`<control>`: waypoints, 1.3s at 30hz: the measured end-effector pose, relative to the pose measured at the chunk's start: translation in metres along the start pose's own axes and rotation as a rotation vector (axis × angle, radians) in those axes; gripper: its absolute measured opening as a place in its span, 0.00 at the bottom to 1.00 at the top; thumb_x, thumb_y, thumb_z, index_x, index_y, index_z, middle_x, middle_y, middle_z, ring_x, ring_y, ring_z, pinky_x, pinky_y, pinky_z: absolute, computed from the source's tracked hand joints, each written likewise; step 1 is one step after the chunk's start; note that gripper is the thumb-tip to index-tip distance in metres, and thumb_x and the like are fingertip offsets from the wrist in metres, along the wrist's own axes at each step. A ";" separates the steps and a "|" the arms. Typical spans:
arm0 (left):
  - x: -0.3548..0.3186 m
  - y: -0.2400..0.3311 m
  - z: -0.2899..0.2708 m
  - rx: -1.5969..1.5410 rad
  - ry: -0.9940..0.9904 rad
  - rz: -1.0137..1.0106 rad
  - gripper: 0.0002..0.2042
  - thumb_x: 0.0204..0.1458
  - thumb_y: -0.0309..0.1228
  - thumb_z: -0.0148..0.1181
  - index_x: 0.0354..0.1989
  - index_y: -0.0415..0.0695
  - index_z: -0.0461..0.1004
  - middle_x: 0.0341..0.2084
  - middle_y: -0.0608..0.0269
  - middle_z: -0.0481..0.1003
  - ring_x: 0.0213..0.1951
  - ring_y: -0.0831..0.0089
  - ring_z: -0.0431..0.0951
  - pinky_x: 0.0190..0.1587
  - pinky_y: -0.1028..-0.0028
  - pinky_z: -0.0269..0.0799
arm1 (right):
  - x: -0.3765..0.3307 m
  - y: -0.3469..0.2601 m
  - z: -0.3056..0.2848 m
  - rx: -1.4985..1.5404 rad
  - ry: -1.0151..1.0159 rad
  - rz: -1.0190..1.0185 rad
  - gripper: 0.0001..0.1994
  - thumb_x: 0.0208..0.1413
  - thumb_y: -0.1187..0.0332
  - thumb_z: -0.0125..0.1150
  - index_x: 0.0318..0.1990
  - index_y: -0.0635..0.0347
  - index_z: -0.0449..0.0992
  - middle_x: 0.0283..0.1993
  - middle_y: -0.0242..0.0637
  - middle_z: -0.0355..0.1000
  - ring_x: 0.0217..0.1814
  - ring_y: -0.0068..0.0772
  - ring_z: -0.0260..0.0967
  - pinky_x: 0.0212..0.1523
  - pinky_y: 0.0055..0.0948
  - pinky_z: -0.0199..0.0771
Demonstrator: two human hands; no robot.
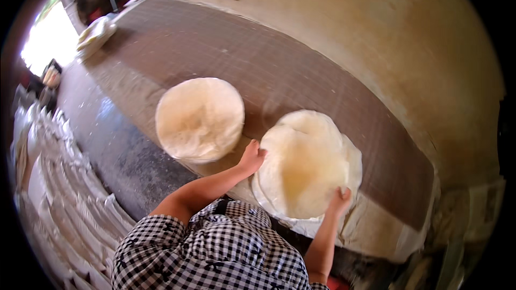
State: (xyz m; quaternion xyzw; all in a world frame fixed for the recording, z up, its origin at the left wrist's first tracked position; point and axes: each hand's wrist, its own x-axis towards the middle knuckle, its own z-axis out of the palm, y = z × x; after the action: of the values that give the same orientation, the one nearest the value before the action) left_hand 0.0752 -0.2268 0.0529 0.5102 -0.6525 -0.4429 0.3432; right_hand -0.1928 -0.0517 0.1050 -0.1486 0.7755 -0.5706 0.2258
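Note:
Close in front of me is a pile of round, thin, cream-coloured sheets; their material I cannot make out. My left hand (253, 157) is closed on the left edge of the top sheet (303, 150). On its near right edge, my right hand (338, 201) pinches the same sheet. The sheet sags in the middle between the hands, and the edges of other sheets (355, 164) show beneath it at the right. To the left, beyond my left hand, lies a second round pile of similar sheets (200, 118), slightly rumpled in its middle.
Both piles rest on a long table with a brown covering (258, 64) and a pale cloth (371, 225) along its near edge. A pale bundle (95, 37) lies at its far left end. Many white folded sacks (70, 204) stand at the left. A bare wall (387, 32) borders the far side.

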 end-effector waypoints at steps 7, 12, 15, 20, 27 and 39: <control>0.045 0.007 -0.199 -0.056 0.539 0.097 0.11 0.45 0.27 0.60 0.22 0.40 0.61 0.16 0.66 0.62 0.21 0.78 0.62 0.23 0.74 0.59 | -0.026 -0.094 0.163 0.404 -0.530 -0.176 0.07 0.52 0.75 0.50 0.40 0.62 0.67 0.34 0.30 0.68 0.35 0.18 0.63 0.36 0.20 0.64; 0.036 -0.082 -0.319 0.093 0.647 -0.095 0.12 0.43 0.26 0.61 0.21 0.39 0.60 0.15 0.64 0.59 0.22 0.77 0.61 0.23 0.74 0.58 | -0.045 -0.079 0.317 0.331 -0.744 -0.092 0.06 0.50 0.75 0.52 0.36 0.62 0.68 0.35 0.32 0.70 0.35 0.22 0.65 0.36 0.22 0.65; 0.028 -0.139 -0.320 -0.056 0.619 -0.275 0.12 0.43 0.24 0.60 0.22 0.39 0.59 0.15 0.66 0.60 0.21 0.79 0.61 0.20 0.76 0.57 | -0.018 0.001 0.386 -0.127 -0.703 -0.144 0.10 0.45 0.72 0.54 0.37 0.62 0.69 0.36 0.40 0.71 0.37 0.34 0.69 0.39 0.29 0.67; 0.005 -0.288 -0.290 -0.219 0.646 -0.370 0.13 0.46 0.24 0.58 0.26 0.43 0.56 0.19 0.70 0.65 0.22 0.83 0.64 0.21 0.79 0.59 | -0.034 0.044 0.419 -0.623 -0.615 -0.273 0.14 0.41 0.71 0.54 0.39 0.61 0.69 0.38 0.47 0.71 0.44 0.47 0.68 0.44 0.37 0.67; 0.006 -0.235 -0.289 0.232 0.596 -0.453 0.10 0.42 0.27 0.60 0.24 0.40 0.62 0.22 0.62 0.68 0.28 0.73 0.67 0.27 0.72 0.64 | -0.044 0.017 0.405 -0.664 -0.516 -0.345 0.11 0.44 0.71 0.52 0.38 0.61 0.68 0.43 0.48 0.69 0.45 0.49 0.68 0.46 0.38 0.66; 0.038 -0.142 -0.225 1.401 -0.036 0.482 0.16 0.50 0.46 0.46 0.22 0.54 0.79 0.17 0.56 0.74 0.40 0.59 0.70 0.53 0.51 0.47 | -0.168 0.021 0.329 -1.025 -1.257 -1.096 0.37 0.48 0.46 0.52 0.61 0.59 0.53 0.66 0.51 0.41 0.69 0.48 0.37 0.67 0.40 0.33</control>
State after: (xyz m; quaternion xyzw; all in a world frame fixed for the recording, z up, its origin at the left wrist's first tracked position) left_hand 0.3201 -0.3270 0.0051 0.4449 -0.8817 0.1566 0.0140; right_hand 0.1225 -0.2324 0.0344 -0.8453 0.4915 -0.0074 0.2096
